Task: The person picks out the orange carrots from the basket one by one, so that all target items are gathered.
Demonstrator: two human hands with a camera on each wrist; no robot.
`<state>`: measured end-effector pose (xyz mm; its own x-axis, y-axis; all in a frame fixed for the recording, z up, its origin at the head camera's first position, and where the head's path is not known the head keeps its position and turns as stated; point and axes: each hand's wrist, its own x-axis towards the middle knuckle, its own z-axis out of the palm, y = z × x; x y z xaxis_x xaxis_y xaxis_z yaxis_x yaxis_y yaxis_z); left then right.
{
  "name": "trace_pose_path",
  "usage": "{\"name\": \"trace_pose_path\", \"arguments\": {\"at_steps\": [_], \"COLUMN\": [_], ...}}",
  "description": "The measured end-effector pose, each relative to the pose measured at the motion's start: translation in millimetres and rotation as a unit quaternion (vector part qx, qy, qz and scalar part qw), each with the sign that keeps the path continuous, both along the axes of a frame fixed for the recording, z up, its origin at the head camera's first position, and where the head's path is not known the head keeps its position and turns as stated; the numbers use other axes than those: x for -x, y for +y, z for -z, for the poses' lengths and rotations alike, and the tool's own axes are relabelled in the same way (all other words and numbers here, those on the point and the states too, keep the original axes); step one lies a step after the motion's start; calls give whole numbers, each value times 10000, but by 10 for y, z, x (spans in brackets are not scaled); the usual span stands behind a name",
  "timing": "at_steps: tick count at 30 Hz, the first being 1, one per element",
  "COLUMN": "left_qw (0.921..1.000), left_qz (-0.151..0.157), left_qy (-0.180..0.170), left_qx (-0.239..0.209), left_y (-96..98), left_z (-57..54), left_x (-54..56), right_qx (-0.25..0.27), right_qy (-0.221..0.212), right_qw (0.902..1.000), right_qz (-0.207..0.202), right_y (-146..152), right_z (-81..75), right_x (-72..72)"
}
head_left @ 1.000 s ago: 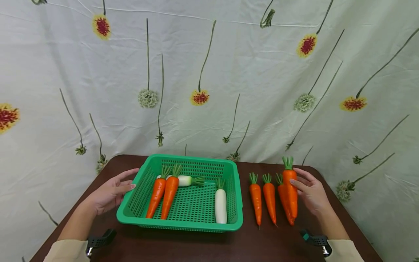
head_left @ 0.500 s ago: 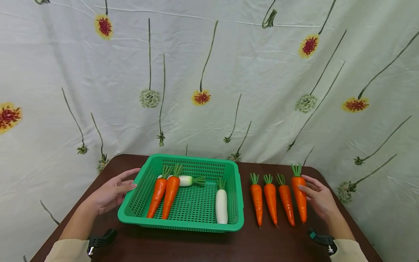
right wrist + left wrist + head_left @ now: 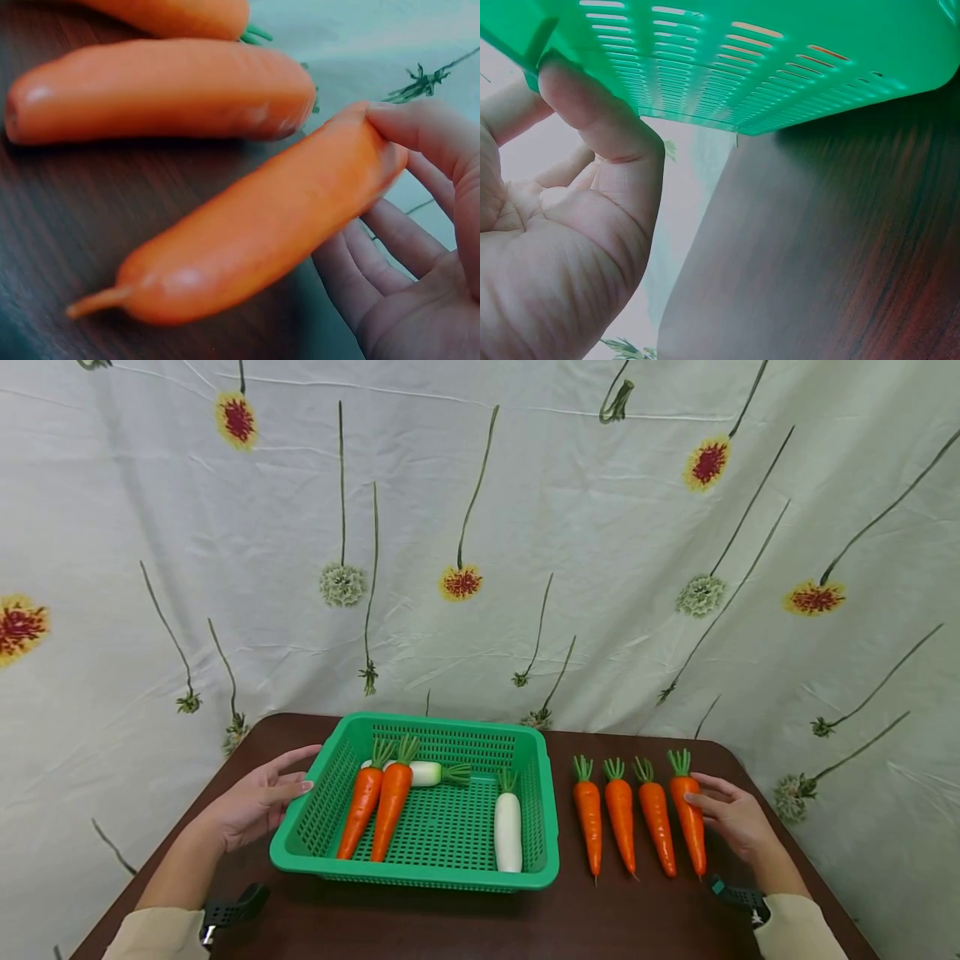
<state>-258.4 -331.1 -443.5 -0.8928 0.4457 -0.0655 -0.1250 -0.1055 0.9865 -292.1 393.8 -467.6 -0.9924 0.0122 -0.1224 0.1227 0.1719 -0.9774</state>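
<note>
R hand (image 3: 731, 817) pinches outermost carrot (image 3: 688, 818) nr its leafy end, well R of green basket (image 3: 412, 872), w/ 3 other carrots (image 3: 621, 814) btwn it & basket. L hand (image 3: 255, 802) pinches basket's L rim. In basket: 2 carrots (image 3: 392, 810) on L side, overlapping crosswise radish (image 3: 425, 774), & upright-lying radish (image 3: 507, 832) on R side.

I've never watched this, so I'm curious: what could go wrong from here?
The right hand pinches the rightmost carrot near its leafy top; if it slips, it might roll into the neighbouring carrot. The left hand holds the rim of the green basket; a tug could roll the white radish lying apart inside.
</note>
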Motion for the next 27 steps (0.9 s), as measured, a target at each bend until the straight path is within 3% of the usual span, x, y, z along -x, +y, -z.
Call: {"name": "trace_pose_path", "arguments": {"at_steps": [14,27], "left_qw": [9999,9998], "left_qz": [108,126], "left_qy": [42,99], "left_qx": [-118,-98], "left_y": [-11,-4], "left_z": [-7,-2], "left_x": [-3,-1], "right_qx": [-1128,-1452], "right_qy": [-129,-146], "right_qw": [9932,9888], "right_qz": [-274,-317], "right_y": [48,15], "right_z": [49,39], "right_x": [109,129]}}
